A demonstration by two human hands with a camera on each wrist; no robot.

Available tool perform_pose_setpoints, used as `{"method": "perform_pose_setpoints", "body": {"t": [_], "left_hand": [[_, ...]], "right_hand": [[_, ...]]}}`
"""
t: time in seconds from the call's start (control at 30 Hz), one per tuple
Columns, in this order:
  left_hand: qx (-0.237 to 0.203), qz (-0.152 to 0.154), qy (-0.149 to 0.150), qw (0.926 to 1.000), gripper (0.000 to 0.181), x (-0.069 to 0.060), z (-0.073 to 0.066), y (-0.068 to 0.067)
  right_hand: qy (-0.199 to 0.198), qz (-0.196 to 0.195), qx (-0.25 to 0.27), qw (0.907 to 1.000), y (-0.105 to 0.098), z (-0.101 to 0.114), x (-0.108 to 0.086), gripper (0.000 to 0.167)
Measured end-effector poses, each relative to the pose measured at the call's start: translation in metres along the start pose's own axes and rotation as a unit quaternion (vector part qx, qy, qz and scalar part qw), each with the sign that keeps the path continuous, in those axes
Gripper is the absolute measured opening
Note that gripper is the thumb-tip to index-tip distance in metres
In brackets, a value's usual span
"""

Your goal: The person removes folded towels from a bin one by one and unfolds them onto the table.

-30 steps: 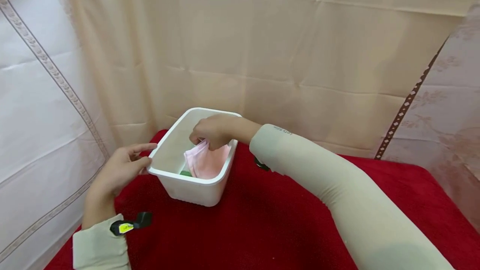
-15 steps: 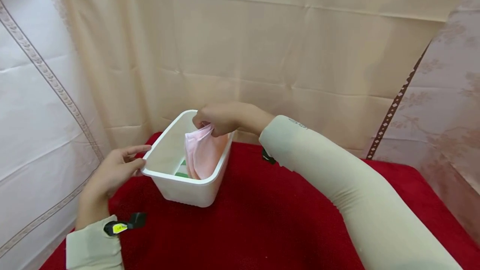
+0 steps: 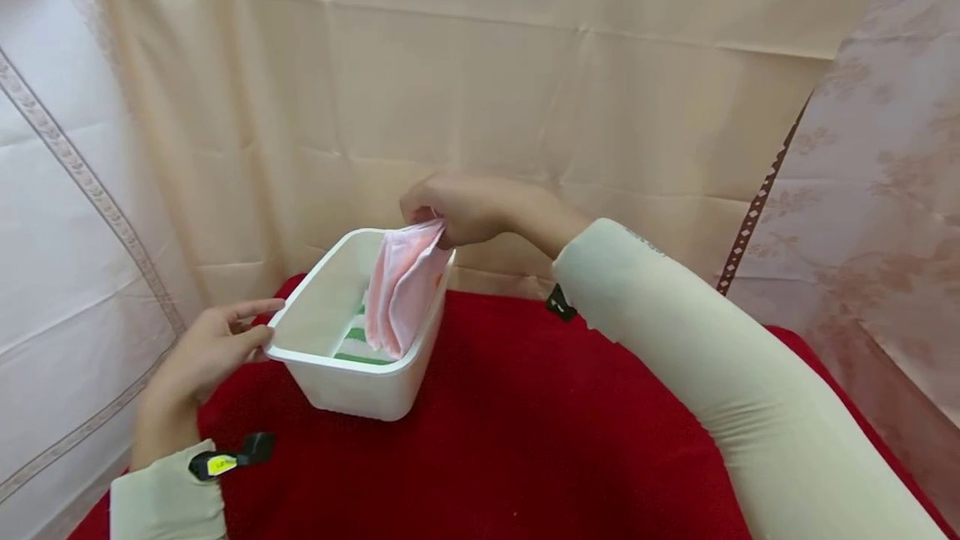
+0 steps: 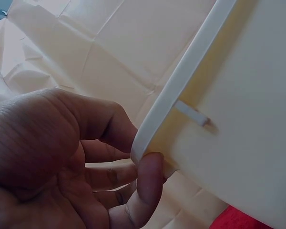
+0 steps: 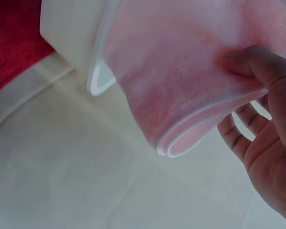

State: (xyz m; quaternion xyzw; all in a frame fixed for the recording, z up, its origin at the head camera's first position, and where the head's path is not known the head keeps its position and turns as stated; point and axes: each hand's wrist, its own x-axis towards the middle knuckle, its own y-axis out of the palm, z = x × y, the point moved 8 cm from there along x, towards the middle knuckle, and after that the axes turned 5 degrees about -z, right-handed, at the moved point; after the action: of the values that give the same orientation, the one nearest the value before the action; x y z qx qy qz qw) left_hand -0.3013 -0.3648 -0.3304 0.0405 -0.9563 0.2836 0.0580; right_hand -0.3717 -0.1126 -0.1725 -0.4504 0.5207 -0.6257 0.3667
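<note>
The right hand (image 3: 461,207) pinches the pink cloth (image 3: 408,286) (its folded layers gape), which hangs below those fingers, partly inside the white bin (image 3: 352,394); uneven pinching might let layers unfold. Farther out, left fingers (image 4: 151,179) pinch the rim (image 4: 185,71); slackening could let it shift.

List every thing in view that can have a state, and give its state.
Pink cloth: folded, hanging from the right hand, lower end seemingly inside the bin.
White bin: upright, uncovered.
Striped item: in the bin, partly hidden.
Left hand: gripping the bin's rim.
Right hand: pinching the pink cloth.
Red cover: spread beneath the bin.
</note>
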Motion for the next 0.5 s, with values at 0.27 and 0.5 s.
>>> {"method": "perform_pose_setpoints", "body": {"t": [0.27, 0.5], "left_hand": [[-0.014, 0.005, 0.005, 0.9999, 0.044, 0.008, 0.011, 0.002], [-0.017, -0.001, 0.006, 0.9998, 0.047, 0.013, 0.015, 0.0]], "right_hand": [[0.04, -0.045, 0.042, 0.9973, -0.032, -0.009, -0.03, 0.021], [0.076, -0.066, 0.084, 0.9913, -0.049, -0.02, -0.058, 0.018]]}}
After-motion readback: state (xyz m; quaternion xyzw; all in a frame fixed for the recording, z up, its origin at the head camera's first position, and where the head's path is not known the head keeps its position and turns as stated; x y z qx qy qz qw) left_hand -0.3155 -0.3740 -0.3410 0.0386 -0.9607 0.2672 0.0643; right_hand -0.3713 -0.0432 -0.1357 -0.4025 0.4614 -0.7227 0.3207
